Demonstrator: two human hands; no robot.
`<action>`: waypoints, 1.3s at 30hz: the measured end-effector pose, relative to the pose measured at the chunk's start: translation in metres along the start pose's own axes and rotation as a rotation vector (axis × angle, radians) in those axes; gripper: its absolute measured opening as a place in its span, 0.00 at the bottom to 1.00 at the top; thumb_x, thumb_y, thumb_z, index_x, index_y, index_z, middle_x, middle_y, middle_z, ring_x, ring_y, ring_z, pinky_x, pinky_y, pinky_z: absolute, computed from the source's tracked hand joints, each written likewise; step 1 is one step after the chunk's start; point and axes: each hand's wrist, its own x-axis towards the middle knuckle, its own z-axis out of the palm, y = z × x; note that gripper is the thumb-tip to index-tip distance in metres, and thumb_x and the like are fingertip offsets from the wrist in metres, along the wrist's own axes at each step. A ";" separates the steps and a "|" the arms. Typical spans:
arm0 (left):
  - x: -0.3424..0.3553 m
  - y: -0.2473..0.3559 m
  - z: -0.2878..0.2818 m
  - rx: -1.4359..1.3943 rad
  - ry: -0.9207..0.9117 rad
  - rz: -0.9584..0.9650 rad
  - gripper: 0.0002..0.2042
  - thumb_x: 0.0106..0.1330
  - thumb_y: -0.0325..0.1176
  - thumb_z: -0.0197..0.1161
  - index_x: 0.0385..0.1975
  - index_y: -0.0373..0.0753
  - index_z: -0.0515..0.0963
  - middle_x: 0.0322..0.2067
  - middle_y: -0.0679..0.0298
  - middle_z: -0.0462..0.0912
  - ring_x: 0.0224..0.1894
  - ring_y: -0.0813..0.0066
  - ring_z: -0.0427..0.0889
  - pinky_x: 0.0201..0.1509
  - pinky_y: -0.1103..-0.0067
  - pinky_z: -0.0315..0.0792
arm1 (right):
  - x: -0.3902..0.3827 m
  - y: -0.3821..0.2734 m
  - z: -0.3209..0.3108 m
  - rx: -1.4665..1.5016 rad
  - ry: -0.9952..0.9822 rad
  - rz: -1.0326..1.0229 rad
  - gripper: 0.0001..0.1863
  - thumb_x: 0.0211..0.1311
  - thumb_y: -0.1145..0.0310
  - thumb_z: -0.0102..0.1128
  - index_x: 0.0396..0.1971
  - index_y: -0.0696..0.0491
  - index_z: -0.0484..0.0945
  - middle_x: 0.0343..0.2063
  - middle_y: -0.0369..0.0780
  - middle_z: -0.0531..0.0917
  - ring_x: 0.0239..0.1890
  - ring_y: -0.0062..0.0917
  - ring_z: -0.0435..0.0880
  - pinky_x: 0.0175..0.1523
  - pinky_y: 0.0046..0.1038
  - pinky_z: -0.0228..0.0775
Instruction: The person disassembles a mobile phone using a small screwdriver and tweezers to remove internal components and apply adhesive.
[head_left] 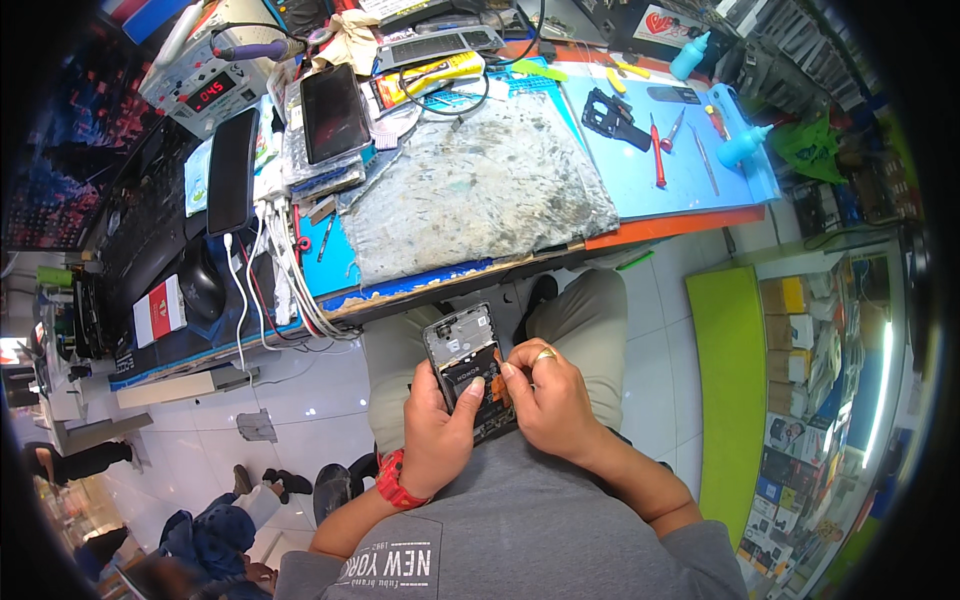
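Observation:
An opened smartphone [460,337] is held over my lap, its back off. A grey plate covers its camera end, with a black battery [464,374] below and an orange flex cable [498,388] along the right side. My left hand [438,430] is wrapped round the phone's left side, thumb lying across the battery. At the right edge, my right hand [552,405] is closed, thumb and forefinger pinched by the flex cable. Whatever may be between those fingertips is hidden. The phone's lower end is partly covered by my hands.
Ahead is the workbench with a stained grey mat [480,190]. On a blue mat [640,190] at right lie a red screwdriver [657,155], tweezers [704,160] and a black phone part [614,120]. White cables [285,270] hang off the front edge. A person [215,530] sits at lower left.

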 end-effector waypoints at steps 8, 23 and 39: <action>0.001 0.006 0.002 -0.118 -0.018 -0.032 0.13 0.73 0.20 0.58 0.55 0.30 0.68 0.49 0.57 0.82 0.51 0.76 0.82 0.57 0.77 0.77 | -0.006 0.003 -0.004 0.211 -0.110 0.278 0.06 0.71 0.75 0.57 0.33 0.62 0.75 0.32 0.42 0.80 0.32 0.25 0.82 0.37 0.29 0.75; 0.005 0.018 0.009 -0.234 -0.040 0.014 0.16 0.75 0.20 0.53 0.59 0.30 0.62 0.54 0.51 0.79 0.57 0.68 0.81 0.63 0.72 0.76 | -0.012 -0.001 0.008 0.429 0.204 0.187 0.09 0.68 0.72 0.66 0.39 0.59 0.75 0.33 0.40 0.80 0.33 0.23 0.81 0.37 0.24 0.76; -0.006 -0.018 0.012 0.223 0.093 0.266 0.16 0.73 0.24 0.59 0.56 0.26 0.65 0.48 0.49 0.83 0.48 0.68 0.86 0.51 0.76 0.79 | -0.002 -0.007 0.011 -0.077 0.163 -0.002 0.06 0.61 0.74 0.68 0.32 0.60 0.81 0.31 0.45 0.84 0.30 0.40 0.86 0.34 0.36 0.77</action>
